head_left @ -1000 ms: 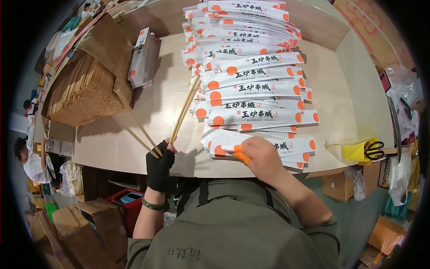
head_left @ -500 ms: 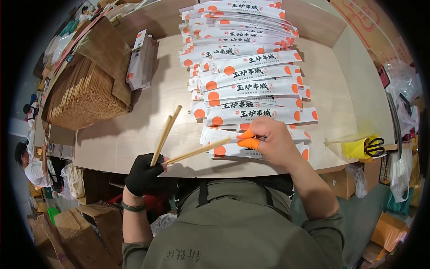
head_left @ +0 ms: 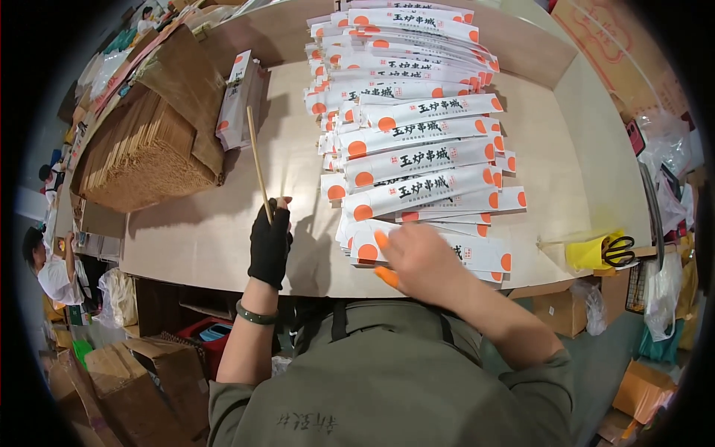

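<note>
My left hand (head_left: 270,242), in a black fingerless glove, is closed around light wooden chopsticks (head_left: 257,160) that point up and away from me. It is over the near left part of the table. My right hand (head_left: 421,261) has orange finger cots on thumb and forefinger. These two are spread apart with nothing visible between them, just over the near stack of white paper chopstick sleeves (head_left: 480,252) with orange dots. Beyond it, a long overlapping pile of wrapped chopsticks (head_left: 424,159) runs to the far side of the table.
An open cardboard carton (head_left: 175,97) packed with bare chopsticks (head_left: 138,167) lies at the left. Beside it is a smaller stack of sleeves (head_left: 240,104). Black-handled scissors (head_left: 620,249) stick out of a yellow holder (head_left: 585,252) at the right edge. Low walls border the table (head_left: 544,149).
My left hand has moved up and forward; one of the two chopstick pairs has left it. A wrapped set now tops the pile's near end. The right hand has moved slightly left and nearer me.
</note>
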### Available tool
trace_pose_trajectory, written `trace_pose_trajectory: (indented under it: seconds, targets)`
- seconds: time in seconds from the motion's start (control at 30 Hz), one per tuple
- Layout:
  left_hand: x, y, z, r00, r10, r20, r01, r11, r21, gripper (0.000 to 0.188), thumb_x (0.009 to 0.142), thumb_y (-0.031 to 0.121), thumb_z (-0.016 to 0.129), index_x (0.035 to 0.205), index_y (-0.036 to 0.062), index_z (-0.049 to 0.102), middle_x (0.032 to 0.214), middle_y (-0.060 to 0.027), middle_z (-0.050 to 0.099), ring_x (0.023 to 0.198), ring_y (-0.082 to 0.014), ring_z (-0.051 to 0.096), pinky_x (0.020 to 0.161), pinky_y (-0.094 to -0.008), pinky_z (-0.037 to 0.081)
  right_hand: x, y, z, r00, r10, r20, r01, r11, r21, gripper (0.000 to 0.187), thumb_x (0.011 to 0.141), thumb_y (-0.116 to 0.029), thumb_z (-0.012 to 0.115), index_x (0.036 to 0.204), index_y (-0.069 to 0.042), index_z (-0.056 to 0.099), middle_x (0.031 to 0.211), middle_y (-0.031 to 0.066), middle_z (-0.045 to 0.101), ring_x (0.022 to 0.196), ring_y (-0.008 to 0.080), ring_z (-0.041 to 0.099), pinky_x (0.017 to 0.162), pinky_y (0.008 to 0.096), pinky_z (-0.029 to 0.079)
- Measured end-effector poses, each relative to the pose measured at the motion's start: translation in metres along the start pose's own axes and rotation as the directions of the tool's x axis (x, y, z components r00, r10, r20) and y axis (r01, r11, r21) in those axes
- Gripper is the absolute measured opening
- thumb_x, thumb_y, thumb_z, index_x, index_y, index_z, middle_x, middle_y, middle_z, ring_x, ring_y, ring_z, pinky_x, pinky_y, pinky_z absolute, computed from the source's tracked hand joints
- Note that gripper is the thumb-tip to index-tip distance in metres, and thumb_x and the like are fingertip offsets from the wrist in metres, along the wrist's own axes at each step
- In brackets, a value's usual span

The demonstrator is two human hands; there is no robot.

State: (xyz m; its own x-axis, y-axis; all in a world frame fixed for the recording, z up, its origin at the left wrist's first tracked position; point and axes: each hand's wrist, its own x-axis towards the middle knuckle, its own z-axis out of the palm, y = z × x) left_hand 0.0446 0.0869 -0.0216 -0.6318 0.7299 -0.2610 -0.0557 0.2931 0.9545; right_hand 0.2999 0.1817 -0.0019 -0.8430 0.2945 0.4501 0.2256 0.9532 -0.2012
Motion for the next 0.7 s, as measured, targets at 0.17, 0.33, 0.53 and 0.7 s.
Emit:
trace_pose_trajectory:
  seconds: [0.17,0.33,0.53,0.7]
  targets:
    - [-0.023,-0.022,0.000,0.999,0.003,0.041,0.006,0.973,-0.229,0.033,0.099,0.038,0.050,0.109,0.0065,0.056,0.062,0.0067,0.038,0.047,-0.0029,0.033,0.043,-0.0200,0.023,-0.027,0.002,0.013,1.000,-0.014,0.009,0.014,0.999,0.043,0.023,0.069,-0.004,0.066,0.092,0.001,0.064,0.084,0.0085,0.058,0.076,0.0239,0.058,0.062,0.0333,0.046]
    - [-0.020,-0.042,-0.001,0.958,0.269,-0.098,-0.286,0.905,-0.314,0.016,0.097,0.024,0.055,0.094,0.0086,0.052,0.068,0.0041,0.039,0.055,-0.0051,0.036,0.048,-0.0208,0.028,-0.025,-0.004,0.010,0.992,0.105,-0.066,-0.095,0.986,0.140,0.019,0.069,-0.003,0.069,0.087,0.000,0.064,0.086,0.0095,0.060,0.078,0.0249,0.061,0.064,0.0342,0.050]
    - [-0.001,-0.048,-0.004,0.855,0.299,-0.424,-0.398,0.902,-0.166,0.019,0.098,0.027,0.049,0.089,0.0103,0.047,0.067,0.0026,0.042,0.058,-0.0084,0.040,0.052,-0.0254,0.034,-0.020,-0.007,0.008,0.992,0.125,-0.019,-0.122,0.987,0.101,0.011,0.074,-0.004,0.070,0.081,-0.001,0.062,0.085,0.0091,0.060,0.076,0.0246,0.060,0.063,0.0341,0.050]
    - [-0.004,-0.055,-0.005,0.823,0.534,-0.194,-0.289,0.688,0.666,0.031,0.099,0.035,0.045,0.091,0.0047,0.047,0.070,-0.0162,0.055,0.065,-0.0325,0.056,0.059,-0.0419,0.043,-0.027,-0.006,0.012,0.994,0.100,-0.048,-0.095,0.990,0.101,0.011,0.075,-0.005,0.071,0.078,-0.001,0.061,0.083,0.0086,0.059,0.075,0.0243,0.060,0.062,0.0336,0.050]
